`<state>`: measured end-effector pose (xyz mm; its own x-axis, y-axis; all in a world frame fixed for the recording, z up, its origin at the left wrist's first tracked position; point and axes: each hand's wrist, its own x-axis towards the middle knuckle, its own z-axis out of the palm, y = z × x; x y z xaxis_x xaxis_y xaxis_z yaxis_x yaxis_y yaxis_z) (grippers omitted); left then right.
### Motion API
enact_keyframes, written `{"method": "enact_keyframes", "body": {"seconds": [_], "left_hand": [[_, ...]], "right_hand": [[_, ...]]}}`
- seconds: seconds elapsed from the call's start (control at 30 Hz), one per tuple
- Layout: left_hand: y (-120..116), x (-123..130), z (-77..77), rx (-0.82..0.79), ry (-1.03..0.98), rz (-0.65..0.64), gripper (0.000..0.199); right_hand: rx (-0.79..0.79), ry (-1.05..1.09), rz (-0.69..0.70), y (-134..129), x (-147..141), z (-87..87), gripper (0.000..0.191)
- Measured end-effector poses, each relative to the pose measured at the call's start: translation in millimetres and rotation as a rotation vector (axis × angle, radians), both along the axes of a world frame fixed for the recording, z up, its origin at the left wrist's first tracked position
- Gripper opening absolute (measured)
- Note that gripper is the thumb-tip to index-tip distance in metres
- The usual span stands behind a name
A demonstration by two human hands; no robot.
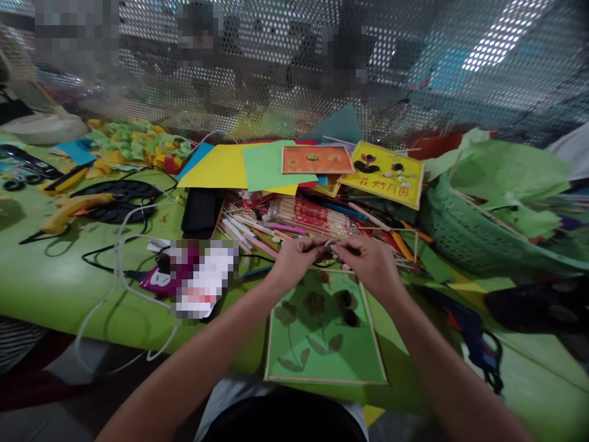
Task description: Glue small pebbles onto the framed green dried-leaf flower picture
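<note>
Two sets of fingers [315, 247] on one small piece [328, 244]

Thumb and fingertips of the left hand [294, 263] pinch close together, and those of the right hand [372, 263] do the same from the other side, with the small piece held between them (pale, and too small to identify). It sits right at the fingertips, just beyond the far edge of the green panel [329, 372].

That panel lies flat between the forearms, bordered by thin strips of wood and bearing flower shapes, drawn stems and leaves, and dark rounded pieces at its upper right.

Just past the hands is a heap of thin sticks and pens, with a red-and-clear packet [313, 213] among them. Behind it, an orange panel [299, 167] lies partly over a light green sheet [262, 166], next to a yellow panel [411, 184] with red writing.

Farther out on the worktop [41, 285], a phone [207, 279] with a blurred screen lies to the left, near a white cable [118, 258]; beyond are a yellow glue gun [62, 215] and a black palette [122, 209]. On the right stand a green basket [453, 227] holding crumpled green paper [510, 166] and, nearer, dark-handled scissors [491, 353].
</note>
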<state>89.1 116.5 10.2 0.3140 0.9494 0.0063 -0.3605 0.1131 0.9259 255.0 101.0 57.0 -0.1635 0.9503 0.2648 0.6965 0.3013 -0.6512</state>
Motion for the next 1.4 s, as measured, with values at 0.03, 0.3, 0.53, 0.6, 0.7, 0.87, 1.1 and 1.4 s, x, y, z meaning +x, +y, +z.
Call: {"method": "enact_keyframes", "body": {"seconds": [0.03, 0.3, 0.53, 0.6, 0.7, 0.87, 1.1, 1.4], "left_hand": [[-0.5, 0.3, 0.4, -0.001, 0.002, -0.001, 0.041], [-3.6, 2.3, 0.6, 0.04, 0.055, 0.042, 0.043], [-0.6, 0.1, -2.7, 0.026, 0.034, 0.007, 0.04], [-0.3, 0.0, -2.8, 0.011, 0.019, 0.001, 0.04], [-0.6, 0.4, -3.9, 0.01, 0.014, 0.001, 0.04], [-1.6, 1.3, -8.0, 0.056, 0.069, 0.029, 0.037], [-1.1, -0.3, -4.9, 0.018, 0.04, 0.021, 0.038], [-1.6, -1.6, -0.1, 0.047, 0.062, 0.027, 0.037]], "right_hand": [[-0.006, 0.003, -0.009, 0.3, 0.3, -0.5, 0.026], [-0.027, 0.049, -0.003, 2.9, 3.1, -7.1, 0.025], [-0.066, 0.132, 0.01, 3.6, 3.7, -7.1, 0.025], [-0.074, 0.148, 0.008, 3.5, 3.5, -6.1, 0.026], [-0.074, 0.139, -0.001, 3.4, 2.9, -4.7, 0.026], [-0.079, 0.13, 0.005, 4.6, 3.5, -7.6, 0.024], [-0.103, 0.158, 0.018, 7.6, 6.5, -10.8, 0.024], [-0.187, 0.234, 0.014, 8.5, 5.7, -7.6, 0.029]]}}
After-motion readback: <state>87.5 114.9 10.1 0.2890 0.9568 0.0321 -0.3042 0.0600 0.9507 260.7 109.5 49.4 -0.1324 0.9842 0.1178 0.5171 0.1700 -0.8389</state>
